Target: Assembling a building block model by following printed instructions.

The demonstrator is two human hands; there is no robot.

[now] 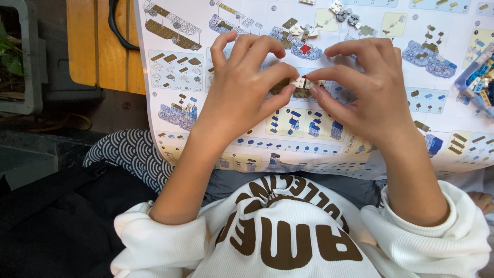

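Underneath everything, a wooden bench (98, 46) carries a large printed instruction sheet (195, 67) that hangs over its edge. Above the sheet, the left hand (247, 85) and right hand (365, 92) meet, both pinching a small white and tan brick assembly (301, 83) between fingertips. Loose bricks (346, 13) lie near the sheet's top edge.

One printed sheet before us

We see a large white paper instruction sheet (360, 31) with pale blue and yellow picture panels, spread across the wooden counter (95, 46) and drooping over our lap.
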